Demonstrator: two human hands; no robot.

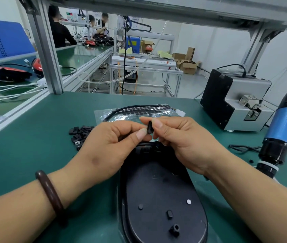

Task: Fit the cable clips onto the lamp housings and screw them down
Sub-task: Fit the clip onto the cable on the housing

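Observation:
A black oval lamp housing (158, 195) lies on the green mat in front of me, its far end under my hands. Both hands meet just above that end. My left hand (111, 144) and my right hand (179, 141) pinch a small black cable clip (150, 127) between thumbs and forefingers. The housing's black cable (130, 108) loops away behind the hands to a white connector (180, 113). A heap of several loose black clips (79, 135) sits on the mat to the left of my left hand.
An electric screwdriver (279, 135) with a blue body hangs at the right edge. A grey and black screw feeder (235, 100) stands at the back right. A sheet of black dot pads (139, 111) lies behind my hands. Other people work at far benches.

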